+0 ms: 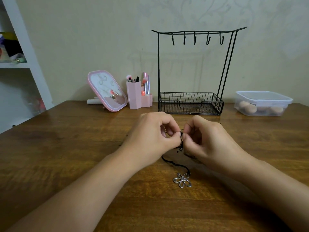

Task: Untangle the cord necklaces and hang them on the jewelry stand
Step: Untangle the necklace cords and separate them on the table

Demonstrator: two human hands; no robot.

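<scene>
Pinching the same knot from both sides, the left hand (150,136) and right hand (207,139) meet w/ thumbs and forefingers nearly touching at the tangle (181,139) of black cord. Each grip is narrow, closed on cord; the other fingers curl in out of the way. Judging from this, hands are held just above the worktop (66,148) and close to the body so the knot sits right under the eyes and slack can be teased out w/o lifting the whole bundle.

Cord necklaces (173,163) are mid-worktop, in front of the jewelry stand (192,67) but apart from it. Short frayed ends hang just below the pinch. One strand runs from the knot down toward the viewer, curving right, approx. along the near-far line, and ends at a silver flower pendant (182,180) lying flat on the wood, nearest the person. Pendant as dead weight prob. keeps that strand laid out straight, easy to trace. Other bits of cord show at the left wrist and beyond the right knuckles; can't tell how many necklaces are in the bundle.

Stand is upright at the back by the wall, top bar running left-right, its five hooks (194,40) all bare, basket tray below also bare. So nothing hung yet; still at the untangling step. Pink mirror (107,91), brush holder (133,94) and lidded plastic box (262,104) flank the stand, clear of the work.
</scene>
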